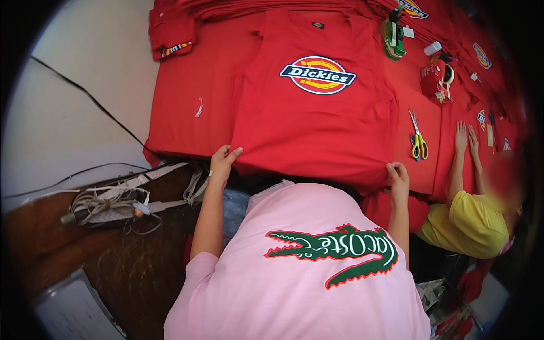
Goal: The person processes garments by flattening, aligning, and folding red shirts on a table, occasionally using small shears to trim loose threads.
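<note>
A red T-shirt (pixel 317 124) with a printed chest emblem lies spread face up on a red-covered table (pixel 192 107), its neck opening away from me. My left hand (pixel 224 161) pinches the shirt's near left hem corner. At the near right hem corner, my right hand (pixel 398 174) has its fingers closed on the cloth. Between the two hands the hem hangs slightly over the table's front edge.
Yellow-handled scissors (pixel 418 141) lie right of the shirt. Beyond them stand a green tape dispenser (pixel 393 39) and a red one (pixel 436 82). A co-worker in yellow (pixel 470 224) handles another red shirt. Coiled cables (pixel 110 204) lie at the lower left.
</note>
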